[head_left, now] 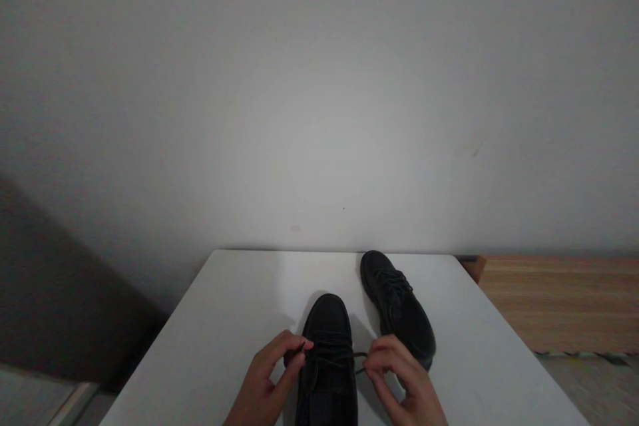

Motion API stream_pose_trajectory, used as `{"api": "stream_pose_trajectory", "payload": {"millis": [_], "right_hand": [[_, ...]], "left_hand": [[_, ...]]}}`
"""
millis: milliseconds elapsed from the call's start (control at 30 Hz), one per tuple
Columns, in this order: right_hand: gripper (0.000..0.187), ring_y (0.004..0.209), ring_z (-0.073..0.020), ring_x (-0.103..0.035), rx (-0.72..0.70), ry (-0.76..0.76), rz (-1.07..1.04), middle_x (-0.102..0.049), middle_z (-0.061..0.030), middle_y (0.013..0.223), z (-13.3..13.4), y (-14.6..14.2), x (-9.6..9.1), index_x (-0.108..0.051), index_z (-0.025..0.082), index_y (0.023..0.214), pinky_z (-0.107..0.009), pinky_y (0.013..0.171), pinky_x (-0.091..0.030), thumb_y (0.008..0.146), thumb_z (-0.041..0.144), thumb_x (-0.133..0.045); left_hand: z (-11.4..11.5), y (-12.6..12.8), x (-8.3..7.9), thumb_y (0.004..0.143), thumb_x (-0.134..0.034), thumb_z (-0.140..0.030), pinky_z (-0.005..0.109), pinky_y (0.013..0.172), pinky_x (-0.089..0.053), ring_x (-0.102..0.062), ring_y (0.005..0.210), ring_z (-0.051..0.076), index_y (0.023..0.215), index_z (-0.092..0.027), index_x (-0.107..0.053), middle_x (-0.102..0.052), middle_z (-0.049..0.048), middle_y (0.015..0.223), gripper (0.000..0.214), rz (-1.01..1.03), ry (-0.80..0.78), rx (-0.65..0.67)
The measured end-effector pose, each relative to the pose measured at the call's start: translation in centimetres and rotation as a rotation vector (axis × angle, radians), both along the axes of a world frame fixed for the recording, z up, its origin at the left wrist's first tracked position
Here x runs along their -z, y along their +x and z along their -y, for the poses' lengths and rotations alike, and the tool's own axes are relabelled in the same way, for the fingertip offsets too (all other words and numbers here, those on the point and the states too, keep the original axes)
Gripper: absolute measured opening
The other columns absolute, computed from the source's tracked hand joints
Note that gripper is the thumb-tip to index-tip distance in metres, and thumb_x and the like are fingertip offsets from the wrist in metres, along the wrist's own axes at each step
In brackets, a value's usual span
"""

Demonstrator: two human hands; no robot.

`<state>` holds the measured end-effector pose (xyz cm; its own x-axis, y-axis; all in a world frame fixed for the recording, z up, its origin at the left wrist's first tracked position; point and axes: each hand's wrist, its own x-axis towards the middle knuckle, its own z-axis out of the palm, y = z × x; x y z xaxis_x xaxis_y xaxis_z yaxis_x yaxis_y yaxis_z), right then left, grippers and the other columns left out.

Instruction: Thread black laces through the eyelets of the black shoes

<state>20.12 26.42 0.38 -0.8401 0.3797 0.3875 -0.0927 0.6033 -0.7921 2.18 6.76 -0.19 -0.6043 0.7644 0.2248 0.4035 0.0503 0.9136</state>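
Observation:
A black lace-up shoe (327,353) stands on the white table (224,319) right in front of me, toe pointing away. My left hand (267,383) pinches one end of its black lace (344,359) at the shoe's left side. My right hand (404,383) pinches the other end at the right side, and the lace runs taut across the shoe between them. A second black shoe (397,306) lies farther back and to the right, its laces done up, touched by neither hand.
The table's far edge meets a plain grey wall (319,113). A wooden surface (564,299) lies to the right, lower than the table. Dark floor shows past the table's left edge.

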Motion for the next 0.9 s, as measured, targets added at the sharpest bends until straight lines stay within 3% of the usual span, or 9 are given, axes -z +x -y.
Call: {"api": "stream_pose_trajectory", "payload": {"millis": [67,167,233,267,333,433,733,900], "right_hand": [[0.016,0.080,-0.0160,-0.066,-0.019,0.112,-0.018,-0.061,-0.0047,0.091,-0.1,0.2,0.0,-0.064,0.023,0.092,-0.023,0.071,-0.053,0.095,0.012,-0.052],[0.019,0.083,-0.0159,-0.066,-0.029,0.207,-0.027,-0.060,-0.0050,0.093,-0.1,0.6,-0.2,-0.062,0.023,0.095,-0.023,0.073,-0.053,0.093,0.008,-0.050],[0.020,0.085,-0.0160,-0.066,-0.031,0.239,-0.013,-0.060,-0.0050,0.093,0.0,0.7,-0.3,-0.061,0.023,0.095,-0.022,0.074,-0.053,0.093,0.007,-0.050],[0.020,0.085,-0.0158,-0.065,-0.033,0.247,-0.006,-0.060,-0.0048,0.093,0.0,0.7,-0.3,-0.061,0.023,0.094,-0.022,0.075,-0.053,0.093,0.006,-0.050],[0.020,0.084,-0.0155,-0.065,-0.028,0.250,-0.004,-0.059,-0.0044,0.092,0.1,0.8,-0.3,-0.060,0.023,0.094,-0.022,0.074,-0.053,0.093,0.006,-0.049],[0.022,0.084,-0.0154,-0.065,-0.020,0.237,-0.019,-0.059,-0.0045,0.093,0.3,0.8,-0.1,-0.061,0.023,0.096,-0.022,0.074,-0.053,0.091,0.005,-0.049],[0.019,0.078,-0.0170,-0.065,0.090,0.130,-0.096,-0.060,-0.0043,0.088,1.5,0.5,0.8,-0.063,0.024,0.090,-0.024,0.069,-0.053,0.090,0.009,-0.051],[0.019,0.077,-0.0170,-0.069,0.047,0.136,-0.104,-0.065,-0.0041,0.085,1.2,0.4,1.7,-0.067,0.024,0.094,-0.022,0.069,-0.056,0.089,0.008,-0.058]], "left_hand": [[0.5,-0.2,0.2,0.094,-0.057,-0.030,0.032,0.081,-0.053,-0.067,0.087,0.021,0.109,-0.027,-0.069,-0.071,0.0036,0.093,0.020,-0.171,-0.036,-0.041],[1.2,-0.3,0.0,0.090,-0.061,-0.028,0.042,0.085,-0.052,-0.066,0.094,0.025,0.118,-0.028,-0.063,-0.069,0.0056,0.101,0.029,-0.412,-0.091,-0.297],[1.2,0.3,-0.6,0.087,-0.064,-0.028,0.048,0.088,-0.049,-0.063,0.101,0.029,0.112,-0.027,-0.065,-0.065,0.0080,0.108,0.025,-0.555,-0.105,-0.455],[1.0,0.8,-1.0,0.086,-0.065,-0.027,0.048,0.088,-0.048,-0.061,0.103,0.029,0.105,-0.028,-0.067,-0.063,0.0081,0.109,0.019,-0.626,-0.103,-0.463],[0.2,2.2,-1.6,0.083,-0.067,-0.022,0.046,0.088,-0.046,-0.058,0.105,0.029,0.091,-0.029,-0.070,-0.062,0.0065,0.107,0.011,-0.749,-0.096,-0.348],[-1.6,4.2,-2.0,0.076,-0.071,-0.015,0.042,0.086,-0.046,-0.057,0.103,0.027,0.087,-0.031,-0.072,-0.063,0.0048,0.103,0.019,-0.809,-0.097,-0.151],[-3.6,5.0,-2.4,0.072,-0.077,-0.016,0.051,0.088,-0.045,-0.056,0.105,0.034,0.090,-0.028,-0.072,-0.065,0.0076,0.105,0.023,-0.686,-0.192,-0.032],[-4.1,5.3,-2.9,0.073,-0.074,-0.013,0.052,0.087,-0.043,-0.056,0.103,0.034,0.090,-0.025,-0.070,-0.066,0.0081,0.104,0.022,-0.679,-0.203,-0.023]]}}
